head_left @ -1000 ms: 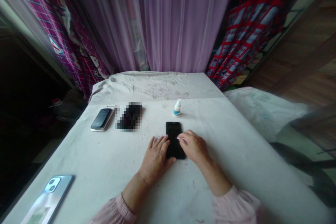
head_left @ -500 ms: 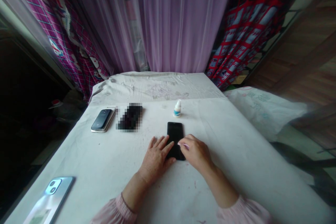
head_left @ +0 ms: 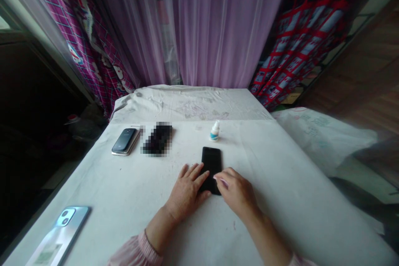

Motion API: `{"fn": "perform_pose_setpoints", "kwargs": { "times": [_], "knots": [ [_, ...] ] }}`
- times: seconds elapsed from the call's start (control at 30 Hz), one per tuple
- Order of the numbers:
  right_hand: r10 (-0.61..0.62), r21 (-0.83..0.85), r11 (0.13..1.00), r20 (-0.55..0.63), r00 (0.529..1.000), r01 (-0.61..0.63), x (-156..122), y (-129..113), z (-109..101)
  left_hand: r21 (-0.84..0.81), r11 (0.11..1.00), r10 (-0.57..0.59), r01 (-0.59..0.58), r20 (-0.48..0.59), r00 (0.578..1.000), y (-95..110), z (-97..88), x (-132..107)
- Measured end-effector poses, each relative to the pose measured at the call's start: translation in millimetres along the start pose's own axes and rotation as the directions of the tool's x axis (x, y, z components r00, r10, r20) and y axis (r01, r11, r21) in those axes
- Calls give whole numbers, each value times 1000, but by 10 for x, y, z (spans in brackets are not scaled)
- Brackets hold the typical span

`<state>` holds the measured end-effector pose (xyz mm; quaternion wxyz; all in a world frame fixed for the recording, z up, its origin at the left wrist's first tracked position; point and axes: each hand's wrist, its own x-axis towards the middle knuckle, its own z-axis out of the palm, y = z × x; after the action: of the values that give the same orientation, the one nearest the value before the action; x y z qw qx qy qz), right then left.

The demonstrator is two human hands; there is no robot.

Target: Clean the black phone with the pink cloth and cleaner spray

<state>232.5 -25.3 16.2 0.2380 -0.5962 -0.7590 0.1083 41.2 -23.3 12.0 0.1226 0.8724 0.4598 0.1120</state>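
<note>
A black smartphone (head_left: 211,158) lies face up on the white-covered table, its dark screen showing. My left hand (head_left: 186,189) rests palm down at the phone's left edge, fingers spread, with some fingertips on the glass. Over the lower right of the screen is my right hand (head_left: 237,189), its fingers pinched. A small white and pale pink thing (head_left: 223,181) pokes out of that pinch; its kind is hard to make out. Beyond the phone's far end stands a small white dropper-type bottle (head_left: 214,132) with a blue label.
Two stacked phones (head_left: 125,141) lie at the left, beside a pixelated dark object (head_left: 158,139). Nearer, at the front left, a silver-blue phone (head_left: 59,235) lies camera side up. Purple curtains (head_left: 215,29) hang behind the table (head_left: 140,191). White plastic sheeting (head_left: 324,135) sits off its right edge.
The whole view has shifted slightly, so things appear a little further right. My right hand sits slightly lower on the phone, still pinching the small thing. My left hand stays on the phone's edge.
</note>
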Motion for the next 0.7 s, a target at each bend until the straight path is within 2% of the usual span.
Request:
{"fn": "perform_pose_setpoints", "kwargs": {
  "times": [0.13, 0.3, 0.37, 0.57, 0.7],
  "knots": [
    [-11, -28, 1000, -39, 999, 10, 125, 38, 39, -5, 1000, 2, -2, -7, 1000, -1, -4, -2],
    [33, -79, 996, -100, 994, -41, 376, 99, 86, 5, 1000, 8, -8, -19, 1000, -5, 0, -10],
    [33, -87, 995, -92, 995, -41, 345, 82, 70, 6, 1000, 11, -11, -26, 1000, -12, 14, -13],
    [-43, -11, 999, -14, 999, 43, 19, -36, 47, 8, 1000, 14, -14, -53, 998, -9, 66, -14],
    [16, -4, 1000, -67, 998, -17, 92, -48, 89, 48, 999, 15, -12, -64, 998, 10, 92, -14]
  ]
}}
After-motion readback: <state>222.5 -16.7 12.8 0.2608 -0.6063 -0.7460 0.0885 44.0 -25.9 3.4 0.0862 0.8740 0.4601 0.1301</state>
